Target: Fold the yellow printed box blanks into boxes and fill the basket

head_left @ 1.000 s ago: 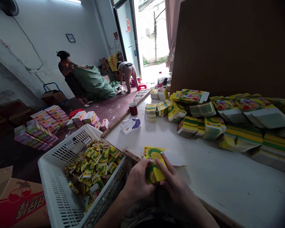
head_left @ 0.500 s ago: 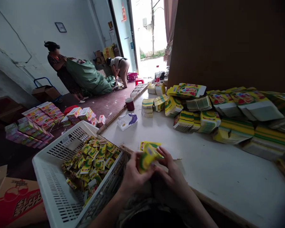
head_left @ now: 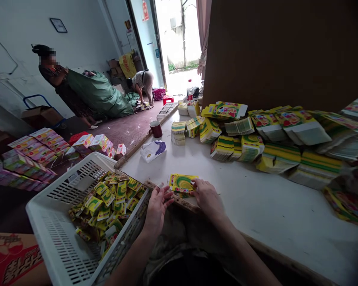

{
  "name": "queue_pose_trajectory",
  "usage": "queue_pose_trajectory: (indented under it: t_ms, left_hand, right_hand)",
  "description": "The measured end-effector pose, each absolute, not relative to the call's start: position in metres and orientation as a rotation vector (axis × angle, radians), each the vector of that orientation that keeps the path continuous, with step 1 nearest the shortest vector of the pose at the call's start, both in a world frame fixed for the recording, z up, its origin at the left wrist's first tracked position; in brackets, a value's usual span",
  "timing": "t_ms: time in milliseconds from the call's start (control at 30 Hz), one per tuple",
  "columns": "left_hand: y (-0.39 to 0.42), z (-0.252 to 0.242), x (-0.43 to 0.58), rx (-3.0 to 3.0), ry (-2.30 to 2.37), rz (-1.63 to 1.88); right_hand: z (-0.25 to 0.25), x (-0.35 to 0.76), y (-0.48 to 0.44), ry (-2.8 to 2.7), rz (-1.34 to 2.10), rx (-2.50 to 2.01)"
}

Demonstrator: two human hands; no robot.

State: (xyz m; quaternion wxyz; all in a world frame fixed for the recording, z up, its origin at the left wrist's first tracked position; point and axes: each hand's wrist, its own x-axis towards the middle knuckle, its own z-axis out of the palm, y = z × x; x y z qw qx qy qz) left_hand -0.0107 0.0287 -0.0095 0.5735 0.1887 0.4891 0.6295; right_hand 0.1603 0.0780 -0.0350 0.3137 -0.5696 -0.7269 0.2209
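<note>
Touching a flat yellow carton (head_left: 181, 182), the right hand (head_left: 207, 196) rested near the edge of the white table (head_left: 244, 198)

At far left sat a red-printed cardboard box (head_left: 16, 254) with stacked pink boxes (head_left: 32, 147) behind it. Next came a white plastic crate (head_left: 35, 208), beside the table, where small yellow packets (head_left: 107, 200) lay heaped. Farther back, a person in a dark cap (head_left: 49, 77) held a large green sack (head_left: 100, 93), and a second person (head_left: 143, 81) bent low over the floor.

A white-and-purple packet (head_left: 153, 151) lay near the table's far left edge, with a dark red mug (head_left: 156, 129) beyond it. The left hand (head_left: 157, 204) hung by the crate's right side, its fingers spread and slightly curled. Just right of it, the flat yellow carton lay on the table by the wooden edge strip (head_left: 186, 203). The right hand's bent fingers met its right end; whether they were pinching it could not be told. Farther right, stacked yellow cartons (head_left: 237, 149) stood in rows before a tall brown board (head_left: 280, 51).
</note>
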Motion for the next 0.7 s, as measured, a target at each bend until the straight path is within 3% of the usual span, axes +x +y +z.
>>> queue_pose_trajectory:
  t_ms: [367, 567, 700]
  left_hand:
    - [0.021, -0.021, -0.001, 0.668, 1.119, 1.134]
    - [0.021, -0.005, 0.015, 0.414, 0.843, 1.440]
    - [0.024, 0.003, 0.014, 0.356, 0.795, 1.597]
  right_hand:
    - [-0.030, 0.168, 0.063, -1.555, 0.769, -1.352]
    - [-0.018, 0.148, 0.025, -1.398, 1.538, -0.937]
    - [-0.021, 0.122, 0.004, -1.329, 1.614, -0.811]
